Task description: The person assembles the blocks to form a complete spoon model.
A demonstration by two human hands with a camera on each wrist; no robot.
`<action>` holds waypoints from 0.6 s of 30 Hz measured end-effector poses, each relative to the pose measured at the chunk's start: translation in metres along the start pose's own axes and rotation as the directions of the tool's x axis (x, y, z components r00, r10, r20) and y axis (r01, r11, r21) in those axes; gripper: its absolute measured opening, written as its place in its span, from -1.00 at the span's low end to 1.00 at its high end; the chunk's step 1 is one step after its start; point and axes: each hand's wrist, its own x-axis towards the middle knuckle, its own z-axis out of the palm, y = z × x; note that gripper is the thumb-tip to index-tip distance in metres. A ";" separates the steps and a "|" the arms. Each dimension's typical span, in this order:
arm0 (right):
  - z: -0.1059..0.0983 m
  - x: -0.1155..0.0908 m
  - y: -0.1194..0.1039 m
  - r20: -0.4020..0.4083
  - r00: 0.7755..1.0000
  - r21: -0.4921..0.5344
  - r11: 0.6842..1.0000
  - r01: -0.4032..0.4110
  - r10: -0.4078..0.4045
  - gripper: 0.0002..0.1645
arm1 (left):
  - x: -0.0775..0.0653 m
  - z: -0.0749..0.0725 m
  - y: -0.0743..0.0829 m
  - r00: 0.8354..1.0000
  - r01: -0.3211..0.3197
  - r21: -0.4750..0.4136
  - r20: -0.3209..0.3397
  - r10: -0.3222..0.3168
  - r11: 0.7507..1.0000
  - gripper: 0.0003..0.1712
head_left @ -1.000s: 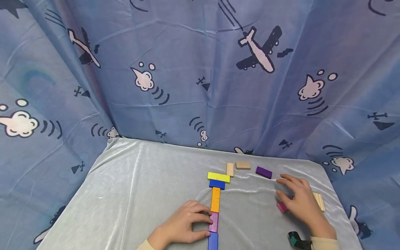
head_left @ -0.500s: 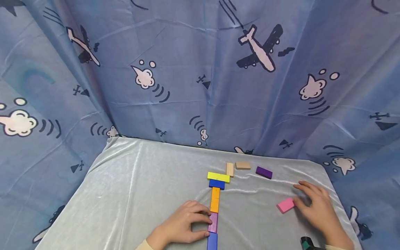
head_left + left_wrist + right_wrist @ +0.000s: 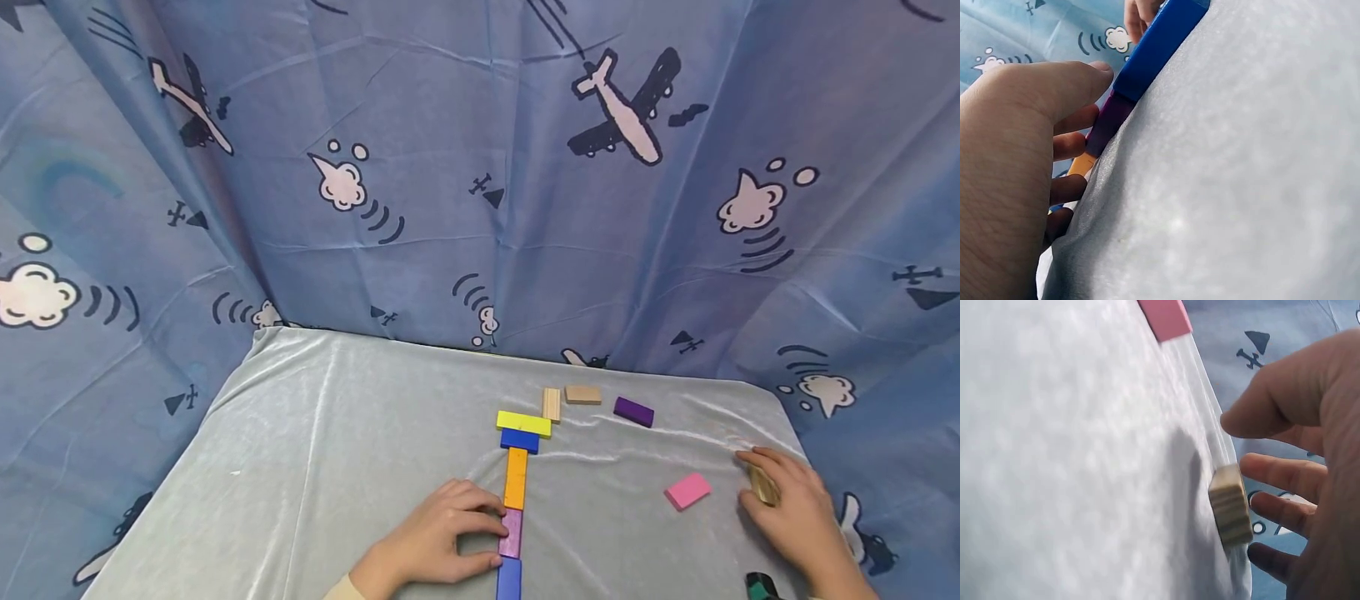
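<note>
My left hand rests on the cloth with its fingertips against the left side of a light purple block and its thumb by a blue block. These two continue a row with an orange block; a second blue block and a yellow block lie crosswise at its far end. Over at the right, my right hand spreads around a bare wood block. In the right wrist view the thumb is apart from that wooden block, while the fingers are close beside it; contact is unclear.
A pink block lies left of my right hand. Farther back are a dark purple block, a tan block and a striped wood block near the yellow one. A patterned curtain hangs behind the grey cloth.
My right hand has left the pink block and moved right to the bare wood block. The pink block now lies fully in sight. My left hand has stayed in place.
</note>
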 end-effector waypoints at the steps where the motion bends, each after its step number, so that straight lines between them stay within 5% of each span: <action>1: -0.001 0.000 0.002 0.006 1.000 -0.002 1.000 -0.011 0.011 -0.38 | 0.000 0.000 0.000 1.000 -0.002 0.001 0.000 0.002 1.000 -0.71; 18: -0.012 0.000 0.019 0.148 0.986 -0.044 0.997 -0.070 0.075 -0.26 | 0.001 -0.003 0.002 1.000 -0.014 0.000 -0.005 0.014 1.000 -0.71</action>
